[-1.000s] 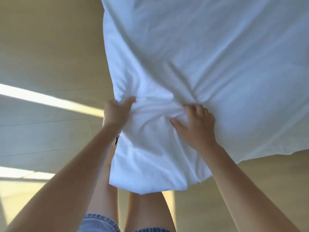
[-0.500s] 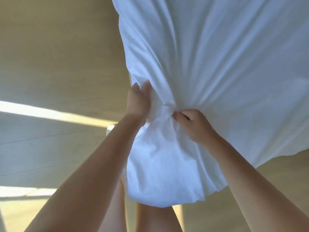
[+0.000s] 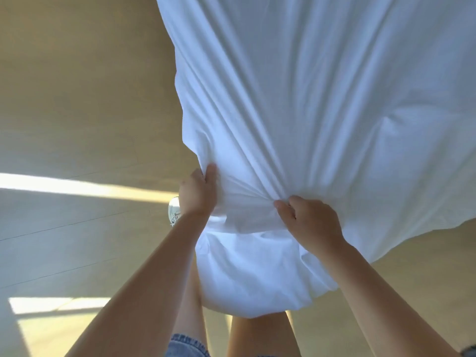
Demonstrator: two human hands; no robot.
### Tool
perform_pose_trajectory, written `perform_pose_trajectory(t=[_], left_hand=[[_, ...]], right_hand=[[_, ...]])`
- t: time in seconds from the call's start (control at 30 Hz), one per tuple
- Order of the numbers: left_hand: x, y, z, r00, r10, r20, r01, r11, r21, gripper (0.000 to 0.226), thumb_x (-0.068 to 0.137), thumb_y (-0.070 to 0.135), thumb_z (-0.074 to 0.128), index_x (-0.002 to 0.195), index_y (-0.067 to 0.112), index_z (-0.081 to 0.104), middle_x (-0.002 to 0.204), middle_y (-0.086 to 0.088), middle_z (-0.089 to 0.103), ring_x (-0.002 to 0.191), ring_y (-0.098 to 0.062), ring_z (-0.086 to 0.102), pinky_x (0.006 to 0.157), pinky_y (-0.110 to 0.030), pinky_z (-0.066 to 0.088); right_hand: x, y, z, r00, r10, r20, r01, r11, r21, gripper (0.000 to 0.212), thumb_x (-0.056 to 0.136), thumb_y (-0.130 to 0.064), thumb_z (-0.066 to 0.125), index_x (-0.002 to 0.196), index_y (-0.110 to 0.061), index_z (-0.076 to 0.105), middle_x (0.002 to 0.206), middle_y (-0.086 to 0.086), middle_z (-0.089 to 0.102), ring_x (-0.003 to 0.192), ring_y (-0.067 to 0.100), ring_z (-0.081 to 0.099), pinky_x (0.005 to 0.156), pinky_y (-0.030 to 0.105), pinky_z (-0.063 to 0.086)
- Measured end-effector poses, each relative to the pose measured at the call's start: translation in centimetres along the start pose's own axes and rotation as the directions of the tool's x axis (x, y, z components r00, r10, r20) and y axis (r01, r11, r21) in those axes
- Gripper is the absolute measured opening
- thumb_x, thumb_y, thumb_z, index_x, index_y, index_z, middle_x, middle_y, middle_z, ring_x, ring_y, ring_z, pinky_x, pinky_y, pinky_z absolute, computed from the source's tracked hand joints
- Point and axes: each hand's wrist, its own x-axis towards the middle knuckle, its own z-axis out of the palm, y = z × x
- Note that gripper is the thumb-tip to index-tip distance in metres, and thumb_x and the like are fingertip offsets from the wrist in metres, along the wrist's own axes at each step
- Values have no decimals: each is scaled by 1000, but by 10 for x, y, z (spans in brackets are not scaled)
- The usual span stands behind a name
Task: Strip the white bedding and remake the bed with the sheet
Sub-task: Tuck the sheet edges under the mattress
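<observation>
A large white sheet [image 3: 322,99] fills the upper right of the head view, stretched taut in long folds that run down toward my hands. My left hand [image 3: 197,193] grips the sheet's left edge, thumb on top of the cloth. My right hand [image 3: 309,222] holds a gathered bunch of the same sheet, fingers curled into the folds. Below both hands a loose bulge of the sheet [image 3: 252,276] hangs in front of my legs. The bed itself is hidden.
A tan wooden floor [image 3: 77,99] spreads to the left, crossed by bright strips of sunlight [image 3: 77,188]. My white shoe [image 3: 173,210] shows just left of my left wrist. My bare legs and denim shorts [image 3: 185,346] are at the bottom.
Both hands have drawn closer together and bunched more of the sheet between them. The sheet has pulled tighter, with longer folds, and its left edge has shifted right.
</observation>
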Motion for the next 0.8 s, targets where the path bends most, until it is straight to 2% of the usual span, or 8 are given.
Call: perform_pose_trajectory(t=[0.1, 0.17, 0.33, 0.43, 0.57, 0.63, 0.7, 0.8], left_hand=[[-19, -10, 11, 947, -317, 57, 320, 911, -261, 59, 92, 58, 38, 60, 9, 48, 57, -6, 55, 68, -36, 53, 61, -34, 40], [-18, -6, 17, 901, -418, 118, 434, 871, -230, 58, 94, 56, 35, 74, 8, 61, 80, -12, 65, 84, -35, 59, 77, -38, 46], [-17, 32, 33, 910, -359, -206, 321, 926, -197, 33, 91, 17, 50, 120, 1, 49, 124, -21, 54, 113, -34, 53, 91, -36, 39], [-76, 73, 51, 869, 24, -494, -79, 993, -89, 41, 84, 17, 52, 123, 5, 50, 122, -17, 51, 113, -29, 46, 96, -33, 32], [-184, 134, 133, 797, 603, -28, -584, 782, 218, 73, 72, 60, 56, 124, 9, 53, 123, -14, 55, 113, -33, 51, 96, -45, 37], [-215, 145, 176, 793, 475, 381, -609, 615, 501, 110, 64, 74, 57, 147, 15, 15, 149, -14, 24, 136, -32, 26, 105, -50, 24], [-216, 144, 205, 821, 339, 460, -571, 466, 675, 111, 75, 60, 61, 146, 14, -12, 152, -16, 4, 140, -33, 12, 108, -49, 21], [-191, 162, 211, 872, 261, 414, -484, 574, 660, 55, 85, 20, 55, 137, 15, 36, 133, -13, 47, 121, -32, 47, 96, -38, 40]], right_hand=[[-3, 12, -2, 993, -113, 27, 114, 993, -25, 33, 94, -49, 43, 79, -20, 41, 75, -5, 49, 89, 24, 56, 63, 32, 32], [-6, 19, -1, 972, -233, 9, 233, 972, 12, 28, 94, -42, 48, 94, -13, 51, 93, 3, 56, 97, 26, 53, 72, 33, 36], [-23, 86, -17, 909, -341, -239, 384, 908, 166, 34, 85, -34, 54, 99, -4, 63, 93, 9, 59, 89, 30, 54, 81, 36, 38], [-29, 153, -31, 893, -172, -415, 250, 958, 141, 36, 83, -29, 51, 99, 1, 64, 97, 17, 61, 93, 38, 57, 85, 37, 35], [-24, 223, -37, 837, 172, -519, -15, 956, 292, 31, 81, -15, 69, 107, 0, 62, 116, 21, 53, 107, 43, 48, 87, 46, 40], [-10, 249, -38, 760, 487, -432, -206, 810, 550, 45, 82, -24, 68, 120, -6, 54, 129, 16, 44, 117, 37, 40, 89, 45, 37], [7, 268, -40, 641, 755, -135, -324, 426, 845, 63, 82, -38, 67, 131, -8, 43, 136, 12, 39, 122, 33, 39, 88, 41, 37], [22, 281, -33, 706, 701, 105, -267, 125, 956, 67, 86, -46, 62, 133, -5, 38, 135, 13, 40, 115, 28, 47, 82, 32, 40]])
